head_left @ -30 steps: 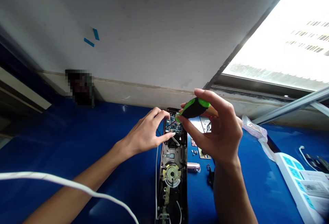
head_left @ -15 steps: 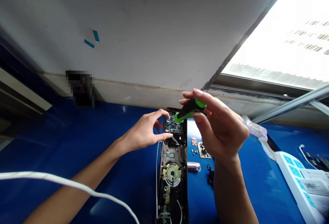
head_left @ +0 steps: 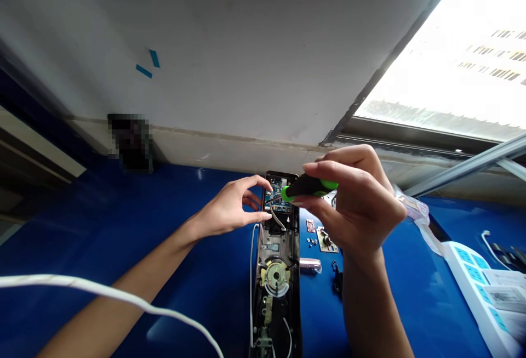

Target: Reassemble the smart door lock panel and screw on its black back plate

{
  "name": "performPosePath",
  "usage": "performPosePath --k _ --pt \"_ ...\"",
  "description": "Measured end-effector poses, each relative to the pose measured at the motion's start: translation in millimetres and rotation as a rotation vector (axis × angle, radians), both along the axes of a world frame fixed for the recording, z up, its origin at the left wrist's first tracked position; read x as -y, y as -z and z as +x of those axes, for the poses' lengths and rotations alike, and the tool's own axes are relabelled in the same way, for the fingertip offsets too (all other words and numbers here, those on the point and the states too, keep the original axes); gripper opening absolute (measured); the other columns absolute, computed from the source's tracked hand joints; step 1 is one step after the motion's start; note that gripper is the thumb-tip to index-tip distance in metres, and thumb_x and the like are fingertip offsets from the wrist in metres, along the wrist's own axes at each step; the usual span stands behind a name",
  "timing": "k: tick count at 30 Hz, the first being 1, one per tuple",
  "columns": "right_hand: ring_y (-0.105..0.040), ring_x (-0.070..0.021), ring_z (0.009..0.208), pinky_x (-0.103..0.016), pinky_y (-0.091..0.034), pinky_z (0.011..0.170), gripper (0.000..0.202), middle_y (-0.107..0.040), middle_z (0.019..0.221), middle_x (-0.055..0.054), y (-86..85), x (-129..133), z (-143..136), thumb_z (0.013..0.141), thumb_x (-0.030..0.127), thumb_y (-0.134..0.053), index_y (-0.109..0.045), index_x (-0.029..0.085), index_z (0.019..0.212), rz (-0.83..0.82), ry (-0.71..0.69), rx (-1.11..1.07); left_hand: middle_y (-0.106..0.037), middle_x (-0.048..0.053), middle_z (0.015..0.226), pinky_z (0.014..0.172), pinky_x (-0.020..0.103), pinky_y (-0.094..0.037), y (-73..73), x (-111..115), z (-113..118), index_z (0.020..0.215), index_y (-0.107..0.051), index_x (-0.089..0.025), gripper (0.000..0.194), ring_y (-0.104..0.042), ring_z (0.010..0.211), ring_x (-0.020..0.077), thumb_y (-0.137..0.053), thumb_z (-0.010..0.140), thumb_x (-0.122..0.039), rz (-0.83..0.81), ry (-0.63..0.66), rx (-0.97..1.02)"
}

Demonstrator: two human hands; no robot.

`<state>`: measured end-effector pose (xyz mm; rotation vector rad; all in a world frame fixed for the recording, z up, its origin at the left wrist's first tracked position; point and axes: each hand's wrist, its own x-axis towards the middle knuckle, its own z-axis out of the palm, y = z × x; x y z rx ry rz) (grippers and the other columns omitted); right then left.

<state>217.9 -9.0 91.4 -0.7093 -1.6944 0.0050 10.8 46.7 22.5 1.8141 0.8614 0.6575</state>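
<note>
"What are the right hand's (head_left: pixel 357 207) fingers doing?"

"They're closed around a black-and-green-handled screwdriver (head_left: pixel 312 185), its thin metal shaft slanting down leftward from them. Probably the fingertip hold is for control rather than force."

"Where does it point?"

"At the blue rectangular circuit board (head_left: pixel 283 206), just left of those fingers, in the far end of a long dark open casing (head_left: pixel 288 251). I can't tell whether the tip touches it."

"And the left hand (head_left: pixel 228 207)?"

"Thumb and index finger stand well parted at the board's left side, gripping no tool. I'd guess they steady the casing; how hard they press, I can't tell."

"Why leave small parts there?"

"The tiny loose metal screws (head_left: pixel 312 242) and little red circuit board (head_left: pixel 310 225) lie on the glossy blue desk (head_left: pixel 123 226), below the right fingers and beside the casing. That spot presumably keeps them near, yet off the work."
</note>
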Motion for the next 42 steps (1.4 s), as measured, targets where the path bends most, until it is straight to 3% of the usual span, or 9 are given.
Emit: performPosePath --k 5,13,18,22,27,32,36,40,42 --pt "-0.076 -0.0264 0.110 -0.050 -0.069 0.089 0.049 -0.075 0.128 -0.006 -1.9 0 -3 0.097 0.009 -0.055 -0.067 0.033 0.138 -0.066 -0.078 0.051 -0.076 0.006 0.112 0.085 0.040 -0.063 1.7 -1 1 0.120 -0.063 -0.023 0.047 -0.077 0.091 0.0222 -0.084 0.077 -0.027 -0.014 0.000 0.035" --pt "-0.076 -0.0214 0.091 -0.037 -0.068 0.068 0.045 -0.077 0.110 -0.005 -1.2 -1 1 0.084 0.011 -0.080 -0.076 0.030 0.125 -0.031 -0.121 0.016 -0.074 0.007 0.116 0.089 0.042 -0.063 5.7 -1 3 0.119 -0.063 -0.023 0.047 -0.076 0.093 0.0224 -0.084 0.077 -0.024 -0.059 0.010 0.083" --pt "-0.076 -0.0238 0.092 -0.042 -0.067 0.073 0.048 -0.079 0.107 -0.004 -5.3 1 1 0.082 0.011 -0.080 -0.072 0.030 0.126 0.041 0.094 0.137 -0.071 0.008 0.123 0.089 0.043 -0.064 5.8 -1 2 0.119 -0.064 -0.022 0.046 -0.074 0.092 0.0204 -0.084 0.077 -0.024 -0.038 0.014 0.090" --pt "-0.072 -0.0175 0.071 -0.033 -0.060 0.055 0.048 -0.081 0.102 -0.003 -9.0 7 4 0.078 0.010 -0.083 -0.069 0.026 0.121 0.008 0.187 0.225 -0.072 0.007 0.117 0.089 0.042 -0.063 5.5 -2 2 0.118 -0.065 -0.022 0.046 -0.074 0.093 0.0210 -0.085 0.076 -0.027 -0.037 0.003 0.081" --pt "-0.075 -0.0174 0.093 -0.031 -0.064 0.076 0.042 -0.077 0.117 -0.005 -13.0 17 2 0.081 0.008 -0.073 -0.063 0.022 0.119 -0.160 0.089 0.320 -0.072 0.007 0.118 0.088 0.040 -0.063 6.2 -2 2 0.119 -0.065 -0.023 0.047 -0.074 0.090 0.0194 -0.085 0.076 -0.025 -0.055 0.006 0.092" --pt "-0.067 -0.0104 0.072 -0.024 -0.057 0.061 0.031 -0.076 0.101 -0.002 -11.5 14 1 0.077 0.005 -0.077 -0.064 0.022 0.099 -0.094 0.177 0.285 -0.070 0.008 0.126 0.090 0.041 -0.062 5.6 -2 2 0.119 -0.064 -0.023 0.047 -0.074 0.093 0.0197 -0.085 0.077 -0.024 -0.055 0.010 0.074" --pt "-0.069 -0.0163 0.092 -0.029 -0.060 0.073 0.036 -0.072 0.116 -0.008 -11.3 12 -1 0.080 0.009 -0.075 -0.064 0.021 0.111 -0.114 0.114 0.328 -0.069 0.008 0.129 0.090 0.042 -0.062 5.3 -2 1 0.119 -0.064 -0.023 0.047 -0.074 0.092 0.0199 -0.084 0.077 -0.025 -0.052 0.015 0.069" --pt "-0.065 -0.0122 0.074 -0.026 -0.054 0.059 0.030 -0.071 0.102 -0.004 -10.8 12 -3 0.084 0.010 -0.074 -0.066 0.024 0.110 -0.078 0.205 0.337 -0.069 0.009 0.128 0.090 0.041 -0.061 4.8 -2 1 0.119 -0.064 -0.023 0.046 -0.074 0.094 0.0206 -0.085 0.078 -0.027 -0.040 0.010 0.066" --pt "-0.068 -0.0146 0.083 -0.027 -0.058 0.067 0.033 -0.071 0.108 -0.006 -10.6 12 -4 0.085 0.007 -0.071 -0.066 0.023 0.114 -0.077 0.179 0.326 -0.068 0.008 0.129 0.089 0.040 -0.061 4.5 -2 1 0.119 -0.064 -0.023 0.047 -0.074 0.094 0.0205 -0.085 0.078 -0.027 -0.034 0.008 0.064"
